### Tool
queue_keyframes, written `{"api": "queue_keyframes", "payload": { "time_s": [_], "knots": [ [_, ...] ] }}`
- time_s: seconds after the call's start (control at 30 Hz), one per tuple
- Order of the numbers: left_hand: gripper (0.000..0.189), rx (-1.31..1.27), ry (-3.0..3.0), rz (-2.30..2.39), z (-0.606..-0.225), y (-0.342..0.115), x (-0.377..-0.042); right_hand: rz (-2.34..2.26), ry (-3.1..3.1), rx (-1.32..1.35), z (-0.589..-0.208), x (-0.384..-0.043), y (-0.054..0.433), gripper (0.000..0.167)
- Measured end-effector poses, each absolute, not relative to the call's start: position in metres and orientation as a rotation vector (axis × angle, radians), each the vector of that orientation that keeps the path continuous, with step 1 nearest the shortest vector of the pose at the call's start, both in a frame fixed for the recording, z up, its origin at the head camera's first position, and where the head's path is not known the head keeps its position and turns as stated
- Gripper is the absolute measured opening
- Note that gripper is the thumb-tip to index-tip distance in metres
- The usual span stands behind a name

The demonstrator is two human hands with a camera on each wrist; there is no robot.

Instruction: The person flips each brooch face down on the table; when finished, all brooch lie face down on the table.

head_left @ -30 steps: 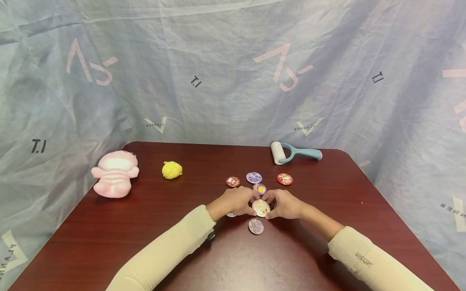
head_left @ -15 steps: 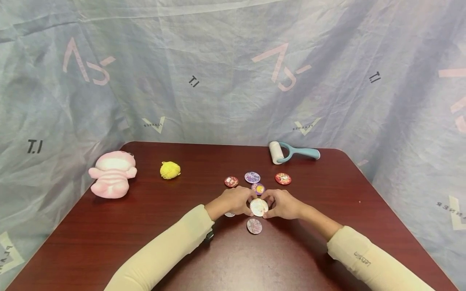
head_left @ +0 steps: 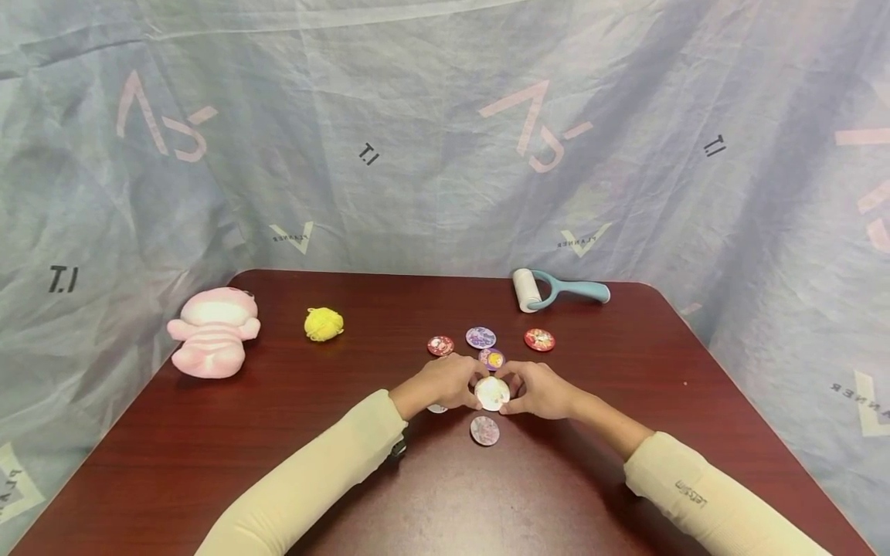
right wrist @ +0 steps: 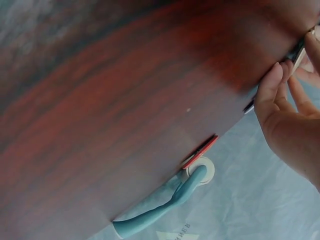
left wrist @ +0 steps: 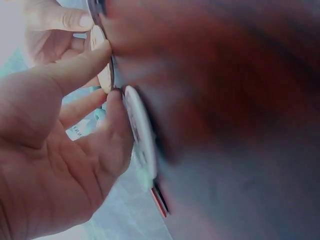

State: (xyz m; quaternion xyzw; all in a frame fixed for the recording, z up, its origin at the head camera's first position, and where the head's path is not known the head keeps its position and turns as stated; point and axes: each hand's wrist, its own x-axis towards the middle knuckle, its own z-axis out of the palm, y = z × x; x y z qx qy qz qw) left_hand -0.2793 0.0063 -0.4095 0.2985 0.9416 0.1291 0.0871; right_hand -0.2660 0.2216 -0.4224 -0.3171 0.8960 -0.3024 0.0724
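Observation:
A round cream badge [head_left: 492, 394] is between my two hands, its face bright with glare in the head view. My left hand [head_left: 450, 381] pinches its left edge between thumb and fingers. On the opposite edge, my right hand [head_left: 544, 391] holds it the same way. In the left wrist view the badge [left wrist: 103, 75] appears edge-on, near the table surface; whether it touches the table I cannot tell. A white-rimmed badge [left wrist: 140, 131] lies beside my left fingers, mostly hidden in the head view. Just beyond the hands is a purple badge with a yellow figure [head_left: 491, 359].
Nearer me lies a greyish-pink badge [head_left: 484, 431]. Farther back are a dark red badge [head_left: 440, 345], a purple-and-white badge [head_left: 481, 337] and a bright red badge [head_left: 539, 340]. A lint roller [head_left: 562, 290], yellow yarn ball [head_left: 324, 324] and pink plush toy [head_left: 217, 333] stand around them.
Glare has spread over the cream badge's face, hiding its printed pattern. Both hands keep their hold on its edges. The whole head view has shifted slightly.

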Motion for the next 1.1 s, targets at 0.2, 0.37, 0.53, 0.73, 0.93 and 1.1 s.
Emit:
{"api": "queue_keyframes", "payload": {
  "time_s": [0.2, 0.37, 0.53, 0.73, 0.93, 1.1],
  "knots": [
    [0.046, 0.946, 2.787, 0.499, -0.411, 0.005, -0.281, -0.918, 2.688, -0.952, -0.423, -0.266, 0.221, 0.05],
    [0.044, 0.911, 2.753, 0.659, -0.411, 0.005, -0.281, -0.958, 2.683, -0.961, -0.423, -0.266, 0.221, 0.046],
    [0.044, 0.86, 2.684, 0.846, -0.41, 0.004, -0.28, -1.0, 2.681, -0.969, -0.422, -0.265, 0.221, 0.045],
    [0.046, 0.888, 2.596, 0.965, -0.406, -0.003, -0.278, -1.07, 2.674, -0.978, -0.42, -0.262, 0.221, 0.045],
    [0.046, 0.954, 2.556, 1.088, -0.396, -0.012, -0.275, -1.145, 2.665, -0.993, -0.41, -0.258, 0.221, 0.047],
    [0.04, 0.915, 2.545, 1.22, -0.391, -0.011, -0.272, -1.179, 2.711, -0.981, -0.398, -0.256, 0.224, 0.047]
  ]
}}
